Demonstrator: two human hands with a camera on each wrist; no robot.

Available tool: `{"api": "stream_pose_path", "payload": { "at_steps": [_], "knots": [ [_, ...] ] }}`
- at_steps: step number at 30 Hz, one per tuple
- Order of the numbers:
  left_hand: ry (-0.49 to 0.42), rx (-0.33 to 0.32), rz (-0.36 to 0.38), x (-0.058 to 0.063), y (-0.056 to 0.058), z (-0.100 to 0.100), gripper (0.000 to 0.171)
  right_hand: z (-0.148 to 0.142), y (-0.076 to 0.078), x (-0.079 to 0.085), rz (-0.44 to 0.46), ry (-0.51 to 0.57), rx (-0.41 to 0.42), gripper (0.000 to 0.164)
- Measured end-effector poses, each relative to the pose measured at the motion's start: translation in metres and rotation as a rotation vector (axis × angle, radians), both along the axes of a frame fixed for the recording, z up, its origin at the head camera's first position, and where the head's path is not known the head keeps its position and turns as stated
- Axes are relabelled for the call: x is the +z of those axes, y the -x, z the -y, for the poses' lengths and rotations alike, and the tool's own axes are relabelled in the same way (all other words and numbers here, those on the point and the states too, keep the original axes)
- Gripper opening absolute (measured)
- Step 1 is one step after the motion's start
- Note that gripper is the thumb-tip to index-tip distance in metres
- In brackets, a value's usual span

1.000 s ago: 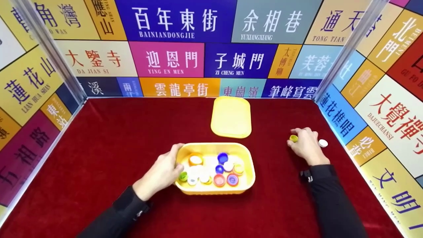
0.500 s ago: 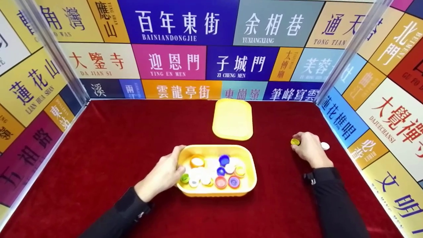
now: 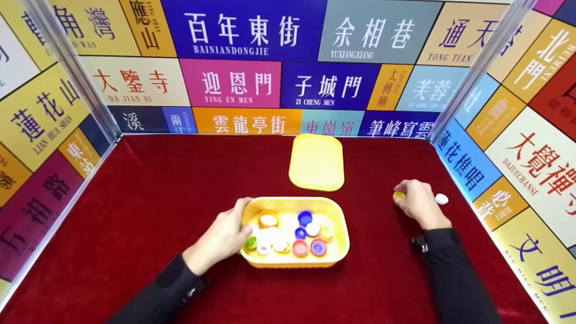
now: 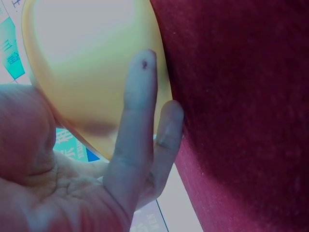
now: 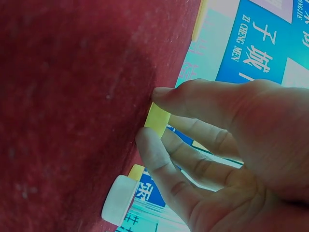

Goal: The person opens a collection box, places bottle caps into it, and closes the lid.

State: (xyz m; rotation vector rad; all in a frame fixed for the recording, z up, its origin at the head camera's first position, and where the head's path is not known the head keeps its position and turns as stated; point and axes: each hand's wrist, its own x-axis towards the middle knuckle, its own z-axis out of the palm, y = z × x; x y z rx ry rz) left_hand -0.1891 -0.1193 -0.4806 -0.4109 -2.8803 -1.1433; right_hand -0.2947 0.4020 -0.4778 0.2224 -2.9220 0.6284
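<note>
My left hand (image 3: pixel 223 234) holds the left end of a yellow plastic box (image 3: pixel 294 263), thumb over the rim. In the left wrist view, fingers (image 4: pixel 140 101) lie along the box's outer wall (image 4: pixel 91 96). Inside the box are several bottle caps, among them a blue cap (image 3: pixel 305 218), a red cap (image 3: pixel 300 248) and an orange one with white (image 3: pixel 268 219). Far to the right, my right hand (image 3: pixel 420 204) pinches a yellow bottle cap (image 5: pixel 158 120) between thumb and finger, at the red cloth. Beside that hand lies a white bottle cap (image 3: pixel 441 199).
A yellow lid (image 3: pixel 316 162) lies flat behind the box. Red cloth (image 3: pixel 180 171) covers the table. Printed panels (image 3: pixel 234 83) stand along the back and both sides. Something yellow (image 5: pixel 136 171) shows behind the white cap in the right wrist view.
The view has shifted slightly. My right hand and the yellow bottle cap have moved a little left and nearer; the fingers now cover more of the cap. My left hand stays on the box.
</note>
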Motion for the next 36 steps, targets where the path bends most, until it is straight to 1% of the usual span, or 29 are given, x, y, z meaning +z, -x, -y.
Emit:
{"api": "stream_pose_path", "payload": {
  "at_steps": [5,10,16,21,24,28,32,36],
  "knots": [
    [0.002,-0.009,-0.009,0.000,-0.001,0.000,0.062,0.007,-0.001,0.004,0.020,0.007,0.008,0.029],
    [0.001,-0.006,0.005,0.000,0.001,0.000,0.062,0.025,-0.004,0.016,0.017,0.051,0.024,0.031],
    [0.000,0.002,0.023,0.000,0.001,0.000,0.062,0.058,-0.019,0.035,-0.008,0.143,0.087,0.031],
    [0.001,-0.001,0.022,-0.001,0.001,0.000,0.062,0.088,-0.033,0.045,-0.054,0.204,0.188,0.027],
    [0.000,0.001,0.029,0.000,0.000,0.000,0.063,0.105,-0.043,0.049,-0.075,0.220,0.250,0.026],
    [0.002,0.006,0.039,0.001,0.000,0.000,0.063,0.126,-0.056,0.052,-0.080,0.230,0.336,0.024],
    [0.008,0.007,0.038,0.000,0.000,0.000,0.063,0.144,-0.069,0.049,-0.102,0.221,0.464,0.027],
    [0.007,0.002,0.030,0.000,-0.002,0.000,0.063,0.160,-0.080,0.043,-0.087,0.164,0.592,0.028]
  ]
}}
